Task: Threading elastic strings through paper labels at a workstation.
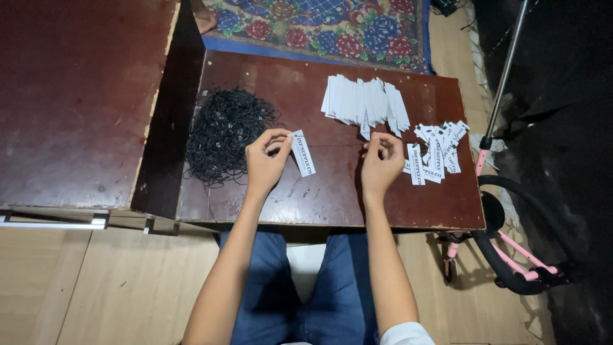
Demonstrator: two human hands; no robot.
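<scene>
My left hand (266, 160) pinches the top end of a narrow white paper tag (302, 154) with black print, held just above a low dark red-brown table (319, 198). A tangled heap of thin black strings (225, 131) lies just left of that hand. My right hand (381, 163) hovers over the table's middle with its fingers curled together; a thin black string seems to run from its fingertips, too fine to be sure. A fanned stack of plain white tags (365, 102) lies beyond it. A loose pile of printed tags (436, 151) lies to its right.
A larger dark wooden tabletop (76, 96) stands to the left, higher than the low table. A flowered rug (319, 25) lies beyond. A pink and black wheeled frame (511, 255) and a metal pole (504, 76) stand at the right. My legs in blue trousers (306, 287) are under the table edge.
</scene>
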